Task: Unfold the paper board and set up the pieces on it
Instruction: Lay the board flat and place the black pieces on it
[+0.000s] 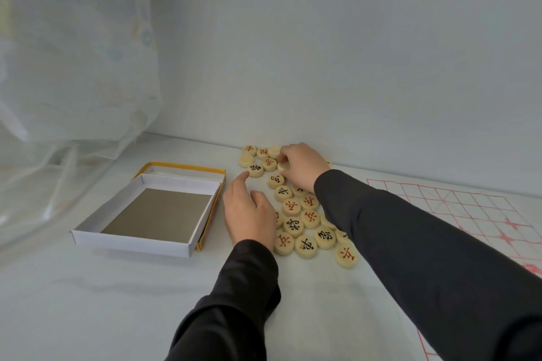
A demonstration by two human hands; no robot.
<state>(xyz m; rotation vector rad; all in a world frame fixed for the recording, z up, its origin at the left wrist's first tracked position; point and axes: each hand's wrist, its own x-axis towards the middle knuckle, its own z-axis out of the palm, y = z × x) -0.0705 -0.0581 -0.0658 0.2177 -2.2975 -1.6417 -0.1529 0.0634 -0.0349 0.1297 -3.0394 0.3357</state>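
Several round wooden pieces (293, 224) with red or black characters lie in a loose heap on the white table. My right hand (303, 168) reaches to the far end of the heap and pinches a blank-faced piece (282, 166) at its edge. My left hand (249, 218) lies at the heap's left side, fingers relaxed, its forefinger touching a black-marked piece (255, 170). The paper board (475, 214), white with a red grid, lies unfolded at the right, partly under my right sleeve.
An empty white box tray (132, 239) sits left of the heap, resting on its yellow-edged lid (181, 167). A sheer curtain (58, 82) hangs at the left. The wall (352, 53) stands close behind the pieces.
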